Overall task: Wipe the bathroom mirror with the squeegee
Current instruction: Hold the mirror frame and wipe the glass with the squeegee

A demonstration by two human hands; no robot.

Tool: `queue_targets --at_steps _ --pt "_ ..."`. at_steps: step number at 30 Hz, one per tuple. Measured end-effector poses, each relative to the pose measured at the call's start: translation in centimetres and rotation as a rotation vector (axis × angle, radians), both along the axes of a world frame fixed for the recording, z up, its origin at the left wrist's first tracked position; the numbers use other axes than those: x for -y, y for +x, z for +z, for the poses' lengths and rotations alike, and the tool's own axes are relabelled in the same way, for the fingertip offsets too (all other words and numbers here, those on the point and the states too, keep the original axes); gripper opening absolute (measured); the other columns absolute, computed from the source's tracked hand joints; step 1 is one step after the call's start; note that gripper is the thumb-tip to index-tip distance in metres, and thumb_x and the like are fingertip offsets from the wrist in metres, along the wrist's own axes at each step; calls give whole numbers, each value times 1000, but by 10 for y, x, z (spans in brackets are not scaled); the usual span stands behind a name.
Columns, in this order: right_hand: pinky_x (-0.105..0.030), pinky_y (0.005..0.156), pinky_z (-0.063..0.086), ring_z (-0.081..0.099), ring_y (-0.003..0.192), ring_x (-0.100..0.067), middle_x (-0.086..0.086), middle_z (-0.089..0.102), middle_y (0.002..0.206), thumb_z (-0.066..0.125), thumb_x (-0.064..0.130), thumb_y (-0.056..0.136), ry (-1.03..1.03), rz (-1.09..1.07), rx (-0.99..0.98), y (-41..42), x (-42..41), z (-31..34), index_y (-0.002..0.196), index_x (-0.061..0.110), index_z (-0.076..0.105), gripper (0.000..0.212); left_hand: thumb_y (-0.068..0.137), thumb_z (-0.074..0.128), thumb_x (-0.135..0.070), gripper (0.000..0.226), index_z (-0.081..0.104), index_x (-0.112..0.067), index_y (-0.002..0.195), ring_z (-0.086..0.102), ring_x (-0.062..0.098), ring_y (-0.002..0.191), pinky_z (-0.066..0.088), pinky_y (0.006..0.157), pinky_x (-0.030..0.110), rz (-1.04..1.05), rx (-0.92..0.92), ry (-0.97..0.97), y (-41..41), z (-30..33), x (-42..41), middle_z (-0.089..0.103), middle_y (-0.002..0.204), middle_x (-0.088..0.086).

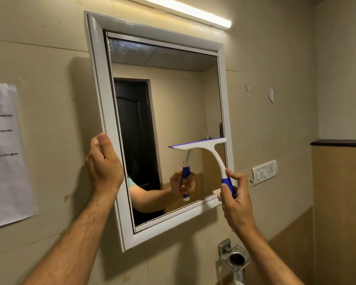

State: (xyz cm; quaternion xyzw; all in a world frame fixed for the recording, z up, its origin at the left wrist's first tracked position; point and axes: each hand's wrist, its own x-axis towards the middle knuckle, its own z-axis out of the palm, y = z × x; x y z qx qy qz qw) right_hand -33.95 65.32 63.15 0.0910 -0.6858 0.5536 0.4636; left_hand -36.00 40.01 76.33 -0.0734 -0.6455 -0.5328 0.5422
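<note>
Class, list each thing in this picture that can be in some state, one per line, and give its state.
tube light: on
mirror: smeared at top left
squeegee: blade on the glass
right hand: grips the squeegee handle
left hand: holds the mirror frame
door (reflected): closed

Both forearms reach up and forward; the left hand (pixel 103 163) curls its fingers (thumb up), the right hand (pixel 235 199) grips tightly.

Printed text on the paper sheet (pixel 6 153) blurred and cut by the left edge, unreadable.
</note>
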Motion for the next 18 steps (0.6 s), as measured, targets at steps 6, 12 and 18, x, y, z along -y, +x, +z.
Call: queue_targets --at_steps 6,12,18 --pt "-17 54 50 58 65 -11 -8 55 96 52 19 98 7 -5 -43 -10 -1 50 123 32 40 30 106 26 -26 42 55 5 110 32 0 62 24 58 15 -9 8 -1 1 0 0 39 71 -16" --pt "-23 51 49 52 52 -9 -9 54 81 52 17 98 34 -23 96 7 0 -45 107 56 40 42 106 27 -27 42 56 4 106 31 -1 69 21 62 16 -18 -20 13 -2 -2 1 46 76 -2" --pt "-20 48 45 49 51 -8 -8 52 78 52 33 92 -9 -16 82 16 -3 -34 113 47 44 26 106 27 -25 42 55 6 105 30 -4 69 21 63 16 -21 -23 3 -3 -3 1 37 68 -17"
